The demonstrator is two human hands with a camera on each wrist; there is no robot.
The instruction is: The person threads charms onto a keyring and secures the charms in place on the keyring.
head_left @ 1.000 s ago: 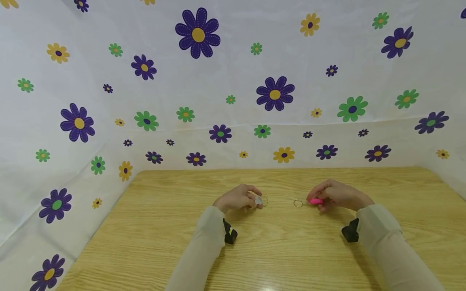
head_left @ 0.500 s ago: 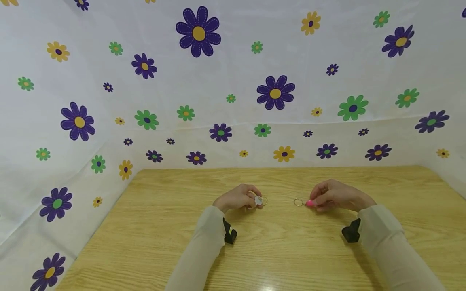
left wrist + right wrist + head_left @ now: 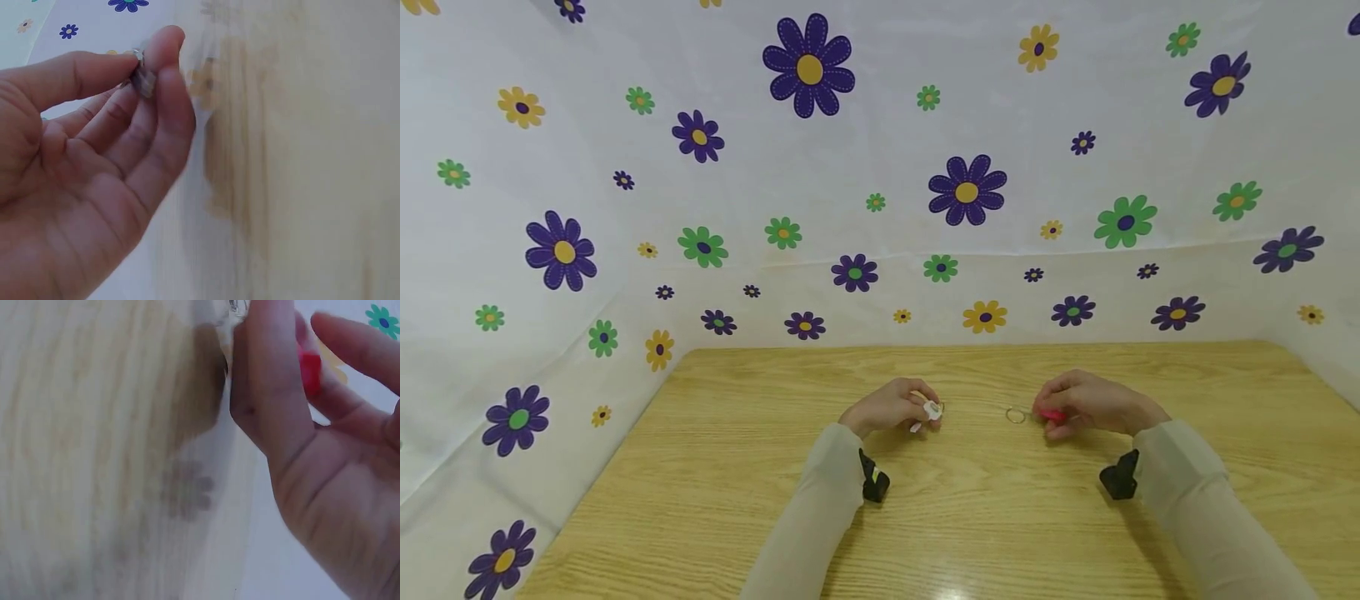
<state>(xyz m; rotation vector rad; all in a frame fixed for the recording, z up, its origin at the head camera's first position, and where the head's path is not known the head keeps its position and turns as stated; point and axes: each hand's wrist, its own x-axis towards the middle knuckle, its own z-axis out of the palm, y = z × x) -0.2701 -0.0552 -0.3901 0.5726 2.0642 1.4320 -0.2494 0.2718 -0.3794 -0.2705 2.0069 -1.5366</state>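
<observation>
In the head view my left hand [image 3: 891, 406] pinches a small white keychain [image 3: 932, 410] between thumb and fingertips. Its thin ring shows at the fingertips, and a white bit pokes out below them. The left wrist view shows the pinched piece [image 3: 145, 81] blurred and mostly covered. Across from it, my right hand [image 3: 1097, 402] holds a pinkish-red keychain [image 3: 1052, 415], whose metal split ring [image 3: 1016, 415] sticks out toward the left hand. The right wrist view has the red piece [image 3: 310, 372] partly hidden behind the fingers. The two keychains are apart.
Both hands are over a wood-grain table [image 3: 970, 517]. A white flower-printed cloth [image 3: 880, 150] hangs behind it and along the sides. Black wrist cameras sit under the left sleeve [image 3: 831, 475] and right sleeve [image 3: 1183, 467].
The red keychain slid out and back within the right fingers, and more of its body shows than half a second ago. The white keychain turned in the left fingers. Both arms stay nearly in place.
</observation>
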